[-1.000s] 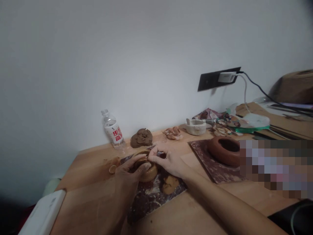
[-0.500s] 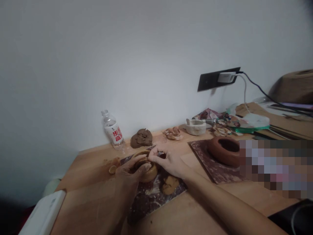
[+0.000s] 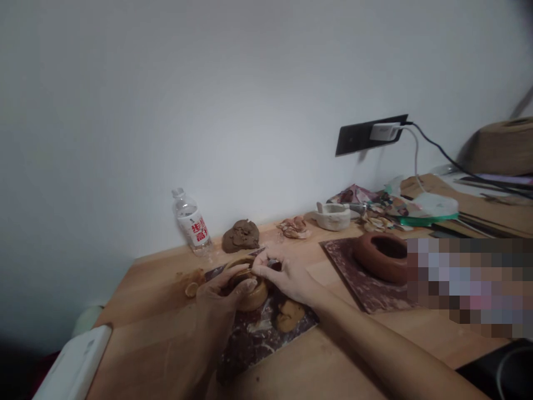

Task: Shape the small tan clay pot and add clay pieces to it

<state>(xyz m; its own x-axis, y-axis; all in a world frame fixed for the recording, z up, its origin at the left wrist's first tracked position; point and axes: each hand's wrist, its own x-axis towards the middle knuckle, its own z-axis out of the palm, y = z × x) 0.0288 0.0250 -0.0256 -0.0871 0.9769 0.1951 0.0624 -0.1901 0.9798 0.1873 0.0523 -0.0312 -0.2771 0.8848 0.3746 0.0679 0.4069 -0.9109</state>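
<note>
A small round clay bowl (image 3: 255,299), yellowish brown with a thick wall, rests on a dark, clay-smeared board (image 3: 250,345). My left hand (image 3: 220,294) curls over its near left side, with thumb and fingers at the opening. From the right, my right hand (image 3: 287,276) pinches with thumb and forefinger at the bowl's upper edge. The hands hide much of the opening and whatever lies between the fingertips. Near my right wrist, a flat yellowish lump of clay (image 3: 290,315) lies on the same board.
Along the wall stand a plastic bottle (image 3: 192,225), a dark clay lump (image 3: 241,236), crumpled scraps (image 3: 293,227) and a pale pot (image 3: 333,217). At right, a reddish-brown clay ring (image 3: 377,256) sits on another board (image 3: 353,289). A white box (image 3: 73,361) lies front left.
</note>
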